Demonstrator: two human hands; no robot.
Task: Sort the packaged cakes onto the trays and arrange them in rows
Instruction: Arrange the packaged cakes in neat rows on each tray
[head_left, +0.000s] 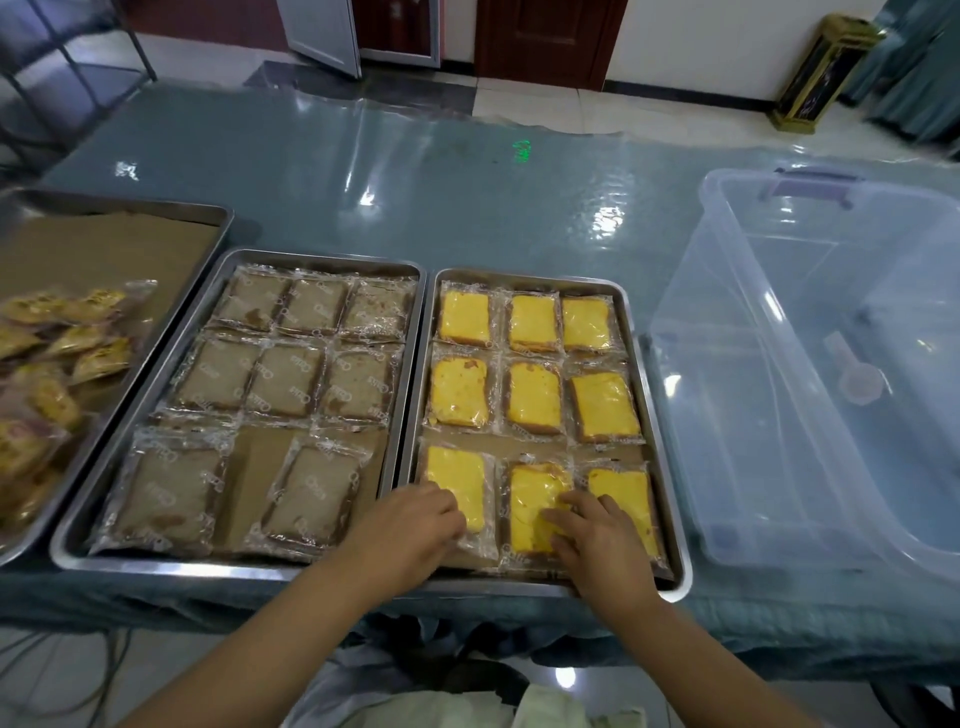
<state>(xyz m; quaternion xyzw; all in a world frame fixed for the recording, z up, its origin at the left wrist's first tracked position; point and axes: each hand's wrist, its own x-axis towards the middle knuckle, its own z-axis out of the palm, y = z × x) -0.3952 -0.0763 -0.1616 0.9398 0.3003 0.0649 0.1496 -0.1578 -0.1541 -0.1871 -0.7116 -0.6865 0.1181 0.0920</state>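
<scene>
The right metal tray (655, 426) holds yellow packaged cakes in three rows of three. My left hand (415, 525) rests with fingers on the near-left yellow cake (457, 475). With its fingers spread, my right hand (597, 540) presses on the near-middle yellow cake (530, 499). The near-right yellow cake (626, 496) lies beside it. The middle tray (156, 384) holds brown packaged cakes in rows; its near row has two cakes (166, 493) (311, 493) with a gap between them.
A third tray (208, 228) at the left holds a loose heap of small yellow wrapped cakes (47, 364). A large clear plastic bin (810, 364) stands at the right. The table's teal cover (415, 182) stretches behind the trays.
</scene>
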